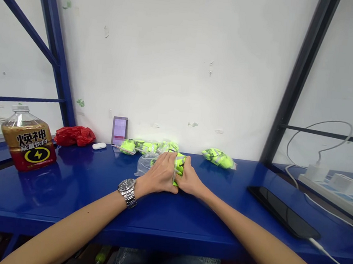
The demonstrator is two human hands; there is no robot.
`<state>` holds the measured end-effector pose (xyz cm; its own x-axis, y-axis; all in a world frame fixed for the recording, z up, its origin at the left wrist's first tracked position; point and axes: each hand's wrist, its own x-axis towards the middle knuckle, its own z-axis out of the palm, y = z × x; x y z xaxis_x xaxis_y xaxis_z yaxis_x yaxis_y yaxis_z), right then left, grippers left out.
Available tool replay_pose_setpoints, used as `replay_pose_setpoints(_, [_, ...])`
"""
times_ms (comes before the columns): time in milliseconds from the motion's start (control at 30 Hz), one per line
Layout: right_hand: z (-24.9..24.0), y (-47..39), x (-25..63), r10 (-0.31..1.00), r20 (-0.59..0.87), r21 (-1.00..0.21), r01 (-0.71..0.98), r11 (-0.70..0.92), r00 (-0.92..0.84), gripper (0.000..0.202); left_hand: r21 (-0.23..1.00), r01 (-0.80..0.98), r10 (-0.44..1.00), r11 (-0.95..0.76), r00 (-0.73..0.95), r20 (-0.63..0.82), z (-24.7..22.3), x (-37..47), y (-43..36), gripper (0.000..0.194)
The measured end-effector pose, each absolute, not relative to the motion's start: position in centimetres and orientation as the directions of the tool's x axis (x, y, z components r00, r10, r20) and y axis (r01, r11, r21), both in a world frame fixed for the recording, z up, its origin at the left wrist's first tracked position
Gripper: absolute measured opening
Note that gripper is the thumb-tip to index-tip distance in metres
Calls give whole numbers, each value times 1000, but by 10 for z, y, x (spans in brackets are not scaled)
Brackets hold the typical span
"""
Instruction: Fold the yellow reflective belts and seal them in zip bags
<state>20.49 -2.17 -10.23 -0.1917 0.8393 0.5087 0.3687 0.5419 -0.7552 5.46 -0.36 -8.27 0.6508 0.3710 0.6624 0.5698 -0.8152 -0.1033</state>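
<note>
Both of my hands meet over a folded fluorescent yellow-green vest with grey strips, near the middle of the blue table. My left hand, with a metal watch at the wrist, presses over its left side, fingers together. From the right, my right hand grips the vest's edge with curled fingers. A clear plastic bag spreads out left of the vest, partly under my left hand. Just behind lie several bagged yellow-green bundles; another bagged bundle rests farther right by the wall.
On the left stand a large drink bottle, a red plastic bag and a white case. A phone leans on the wall. At right lie a black phone on a cable and a power strip.
</note>
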Motion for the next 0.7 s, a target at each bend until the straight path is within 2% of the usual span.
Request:
replay_pose_setpoints(133, [-101, -25, 198, 892, 451, -737, 547, 397, -39, 40, -110, 545, 367, -832, 686, 628, -80, 57, -2, 107])
replay_pose_setpoints(233, [-97, -25, 200, 916, 398, -751, 557, 353, -45, 41, -83, 520, 386, -850, 723, 573, -73, 47, 0, 111])
replay_pose_setpoints(367, [-90, -24, 207, 930, 352, -823, 436, 363, -108, 44, -70, 481, 395, -874, 787, 474, -64, 28, 7, 120])
replay_pose_setpoints(467, [-85, -26, 211, 952, 276, -905, 297, 304, -133, 46, -82, 566, 463, -821, 741, 486, -63, 21, 11, 107])
replay_pose_setpoints(567, [-79, -30, 219, 929, 182, -967, 114, 229, -322, 51, -64, 602, 500, -796, 714, 490, -65, 20, 13, 88])
replay_pose_setpoints(633, [-75, -32, 226, 859, 152, -983, 19, 184, -489, 57, -19, 594, 511, -804, 707, 489, -67, 20, 13, 84])
replay_pose_setpoints(700, [-73, -32, 232, 799, 176, -980, -26, 197, -574, 60, 49, 565, 511, -824, 702, 496, -68, 19, 12, 83])
